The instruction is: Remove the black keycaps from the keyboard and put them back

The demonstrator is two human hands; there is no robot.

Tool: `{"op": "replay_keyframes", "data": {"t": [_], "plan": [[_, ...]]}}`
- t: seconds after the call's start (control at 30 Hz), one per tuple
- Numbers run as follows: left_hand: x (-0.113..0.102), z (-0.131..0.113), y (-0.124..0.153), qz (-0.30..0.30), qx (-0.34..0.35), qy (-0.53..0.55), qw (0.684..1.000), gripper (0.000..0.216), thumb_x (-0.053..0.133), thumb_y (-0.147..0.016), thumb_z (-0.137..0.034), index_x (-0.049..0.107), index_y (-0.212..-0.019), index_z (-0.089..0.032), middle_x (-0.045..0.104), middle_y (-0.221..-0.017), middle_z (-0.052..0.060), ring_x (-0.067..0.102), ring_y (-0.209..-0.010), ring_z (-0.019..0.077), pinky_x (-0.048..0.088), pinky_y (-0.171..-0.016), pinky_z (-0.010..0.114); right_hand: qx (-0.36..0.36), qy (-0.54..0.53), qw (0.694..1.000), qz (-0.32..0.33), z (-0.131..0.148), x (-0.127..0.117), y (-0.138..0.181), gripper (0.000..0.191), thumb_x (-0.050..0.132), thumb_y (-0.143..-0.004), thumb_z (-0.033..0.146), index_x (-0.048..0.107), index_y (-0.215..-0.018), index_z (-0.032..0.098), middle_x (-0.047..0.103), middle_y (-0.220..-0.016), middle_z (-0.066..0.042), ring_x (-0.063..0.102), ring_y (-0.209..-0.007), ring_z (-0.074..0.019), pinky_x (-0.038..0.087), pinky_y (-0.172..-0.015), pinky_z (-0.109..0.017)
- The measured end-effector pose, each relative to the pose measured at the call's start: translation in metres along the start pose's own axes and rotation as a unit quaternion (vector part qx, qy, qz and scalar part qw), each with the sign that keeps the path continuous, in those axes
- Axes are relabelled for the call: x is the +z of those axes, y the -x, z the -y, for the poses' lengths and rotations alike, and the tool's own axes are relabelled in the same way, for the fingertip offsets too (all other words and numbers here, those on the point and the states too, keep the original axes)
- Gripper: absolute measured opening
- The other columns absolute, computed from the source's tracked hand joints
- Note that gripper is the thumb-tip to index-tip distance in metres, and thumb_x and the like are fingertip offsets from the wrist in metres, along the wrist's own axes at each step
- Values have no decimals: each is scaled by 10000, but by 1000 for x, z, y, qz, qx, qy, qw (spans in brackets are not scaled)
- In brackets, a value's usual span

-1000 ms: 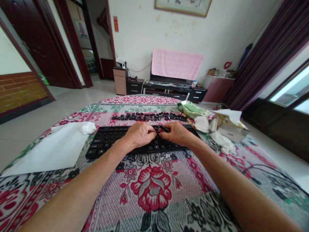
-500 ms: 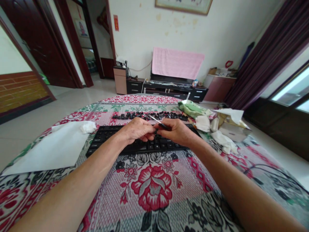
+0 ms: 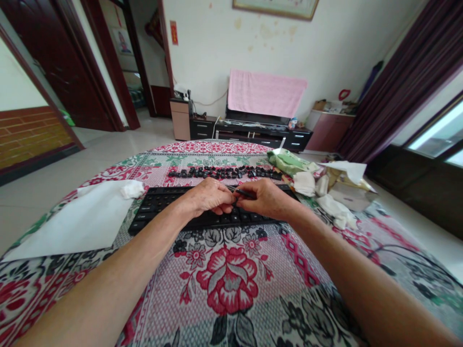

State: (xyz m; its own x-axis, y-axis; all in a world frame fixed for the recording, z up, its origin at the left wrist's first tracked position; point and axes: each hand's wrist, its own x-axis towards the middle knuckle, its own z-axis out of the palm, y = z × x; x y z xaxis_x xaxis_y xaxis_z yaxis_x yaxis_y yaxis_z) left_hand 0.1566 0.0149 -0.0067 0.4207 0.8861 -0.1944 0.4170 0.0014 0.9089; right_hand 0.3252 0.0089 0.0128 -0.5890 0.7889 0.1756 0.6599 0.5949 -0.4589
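Note:
A black keyboard lies flat on the cloth in front of me. My left hand is over its middle with the fingers pinched together; whatever they hold is hidden. My right hand is closed around the dark handle of slim tweezers, whose tips are lost behind my left hand. Both hands' fingertips meet just above the keys. Beyond the keyboard stretches a band of loose black keycaps.
White paper with a crumpled tissue lies on the left. To the right are a green package, more crumpled tissues, a tissue box and a dark cable. A floral tablecloth covers the table.
My right hand has turned the tweezers lower, so their silver prongs no longer point up and away over the left hand. The fingertips of both hands have come closer together.

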Motion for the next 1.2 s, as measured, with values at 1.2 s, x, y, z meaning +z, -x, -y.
{"op": "replay_keyframes", "data": {"t": [1.2], "plan": [[-5,7,0,-37,208,-351,912,311,396,-668,-216,583,-907,-285,629,-720,-13,489,-569,85,306,-528,200,108,-68,990,52,-29,14,-12,215,520,-573,319,591,-677,145,444,-491,31,345,-435,-61,241,-398,-199]]}}
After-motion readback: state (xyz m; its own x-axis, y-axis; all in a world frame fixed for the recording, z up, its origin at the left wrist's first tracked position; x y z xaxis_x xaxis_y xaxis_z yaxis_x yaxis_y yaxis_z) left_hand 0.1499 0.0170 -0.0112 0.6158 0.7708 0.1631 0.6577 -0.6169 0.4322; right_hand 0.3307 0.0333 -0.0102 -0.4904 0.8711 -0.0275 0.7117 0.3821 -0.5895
